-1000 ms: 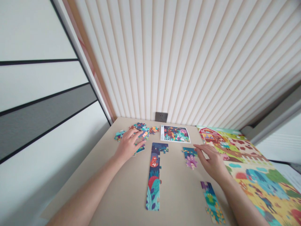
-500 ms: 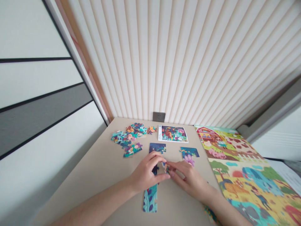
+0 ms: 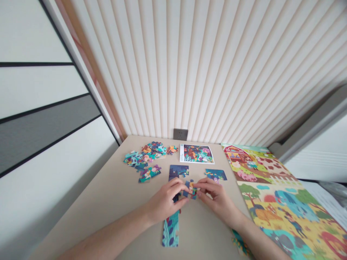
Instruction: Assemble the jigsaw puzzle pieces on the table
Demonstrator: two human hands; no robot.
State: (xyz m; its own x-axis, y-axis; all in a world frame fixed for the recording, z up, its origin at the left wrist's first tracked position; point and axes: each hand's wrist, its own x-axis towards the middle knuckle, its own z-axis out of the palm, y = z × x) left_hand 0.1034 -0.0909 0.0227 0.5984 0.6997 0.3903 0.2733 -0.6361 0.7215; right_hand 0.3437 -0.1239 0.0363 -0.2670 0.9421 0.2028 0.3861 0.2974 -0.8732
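Note:
Both hands meet at the middle of the beige table point(image 3: 116, 202) and pinch one small puzzle piece point(image 3: 191, 188) between their fingertips. My left hand point(image 3: 165, 200) holds its left side, my right hand point(image 3: 217, 198) its right side. Under my left hand lies a long assembled strip of dark blue puzzle point(image 3: 171, 227), partly hidden. A small joined section with a purple figure point(image 3: 216, 174) lies just beyond my right hand. A heap of loose pieces point(image 3: 146, 159) sits at the far left.
A printed reference picture point(image 3: 196, 153) lies near the wall under a grey socket point(image 3: 180, 134). A large finished farm puzzle point(image 3: 276, 195) covers the right side. Another small joined section point(image 3: 240, 245) shows beside my right forearm. A ribbed wall stands behind.
My left hand left the heap of loose pieces and came to the middle with a piece. My right hand moved in from the purple section, and both now pinch the piece.

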